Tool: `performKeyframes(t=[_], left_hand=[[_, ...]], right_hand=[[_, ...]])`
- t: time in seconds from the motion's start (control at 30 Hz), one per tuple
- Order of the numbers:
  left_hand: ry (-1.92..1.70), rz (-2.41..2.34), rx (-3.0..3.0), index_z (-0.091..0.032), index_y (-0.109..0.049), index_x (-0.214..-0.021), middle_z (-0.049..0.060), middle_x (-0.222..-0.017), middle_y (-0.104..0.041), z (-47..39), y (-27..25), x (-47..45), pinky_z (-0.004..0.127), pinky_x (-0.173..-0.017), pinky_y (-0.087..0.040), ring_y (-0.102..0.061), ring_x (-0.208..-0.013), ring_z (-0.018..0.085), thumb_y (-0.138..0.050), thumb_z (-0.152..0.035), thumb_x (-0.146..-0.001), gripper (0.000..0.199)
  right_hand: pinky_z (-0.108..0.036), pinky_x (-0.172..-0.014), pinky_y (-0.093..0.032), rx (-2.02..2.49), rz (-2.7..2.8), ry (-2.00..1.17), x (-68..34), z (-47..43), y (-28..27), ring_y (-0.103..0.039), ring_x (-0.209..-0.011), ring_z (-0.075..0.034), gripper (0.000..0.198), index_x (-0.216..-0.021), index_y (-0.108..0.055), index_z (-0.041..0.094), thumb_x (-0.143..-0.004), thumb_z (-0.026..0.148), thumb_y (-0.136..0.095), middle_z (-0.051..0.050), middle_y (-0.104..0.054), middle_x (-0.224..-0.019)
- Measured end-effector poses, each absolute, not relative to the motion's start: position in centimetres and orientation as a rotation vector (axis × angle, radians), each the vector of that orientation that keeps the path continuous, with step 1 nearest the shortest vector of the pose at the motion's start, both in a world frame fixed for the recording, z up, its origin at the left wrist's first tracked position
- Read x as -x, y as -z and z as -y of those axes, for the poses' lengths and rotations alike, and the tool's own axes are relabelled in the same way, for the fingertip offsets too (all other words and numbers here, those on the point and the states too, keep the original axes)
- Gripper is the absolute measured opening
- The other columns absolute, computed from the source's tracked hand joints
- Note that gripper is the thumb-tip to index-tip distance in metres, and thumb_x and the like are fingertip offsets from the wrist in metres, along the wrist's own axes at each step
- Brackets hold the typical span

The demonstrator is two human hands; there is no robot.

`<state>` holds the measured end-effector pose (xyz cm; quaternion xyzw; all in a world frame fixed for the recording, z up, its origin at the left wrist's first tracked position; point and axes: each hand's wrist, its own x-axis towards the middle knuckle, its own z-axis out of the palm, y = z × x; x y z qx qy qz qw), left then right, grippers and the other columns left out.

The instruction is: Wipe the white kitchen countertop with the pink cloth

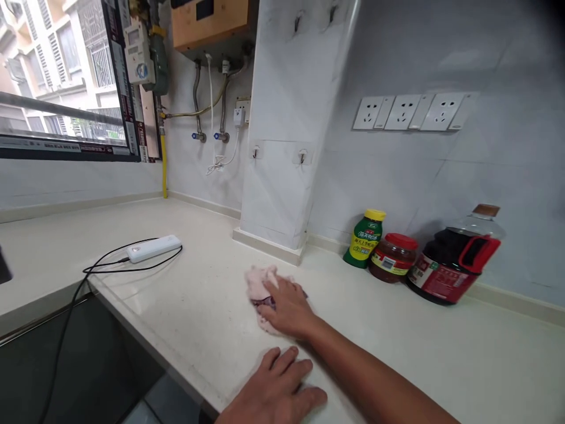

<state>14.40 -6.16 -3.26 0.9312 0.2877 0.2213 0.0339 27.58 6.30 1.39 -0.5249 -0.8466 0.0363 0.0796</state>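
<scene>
A crumpled pale pink cloth [259, 281] with a dark purple patch lies on the white countertop [185, 306]. My right hand [289, 306] presses down on it, fingers bent over and gripping the fabric, which partly hides the cloth. Nearer to me, my left hand [278, 388] rests palm down by the counter's front edge. Its fingers are spread, and nothing is held there. The left hand is a short way below the cloth and does not touch it.
Along the wall at right stand a green bottle with a yellow cap [364, 238], a red-lidded jar [392, 258] and a big dark jug [450, 259]. A white device [154, 248] with a black cable lies at left. A wall column [276, 194] juts out behind the cloth.
</scene>
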Motion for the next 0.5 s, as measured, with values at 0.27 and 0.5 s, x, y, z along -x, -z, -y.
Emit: performKeyframes(t=[0.27,0.5], left_hand=[[-0.492,-0.917,-2.668,-0.032,-0.053,-0.141,0.006,-0.154,-0.048,7.1,0.8,-14.2,0.055,-0.118,-0.03,-0.038,-0.145,0.035,-0.058,-0.068,-0.09,0.063],[-0.491,-0.945,-2.537,-0.032,-0.054,-0.142,0.005,-0.156,-0.045,8.2,-0.8,-14.1,0.056,-0.12,-0.027,-0.034,-0.147,0.035,-0.065,-0.058,-0.09,0.059]], right_hand=[[-0.046,-0.11,-0.029,1.642,2.397,-0.099,-34.5,-8.0,-1.8,-0.044,-0.133,-0.026,0.056,-0.146,-0.045,0.033,-0.092,0.048,-0.04,-0.004,-0.047,-0.15],[-0.06,-0.101,-0.034,2.264,1.745,0.128,-51.3,-5.8,0.0,-0.044,-0.128,-0.041,0.072,-0.144,-0.049,0.028,-0.086,0.066,-0.031,-0.015,-0.049,-0.143]])
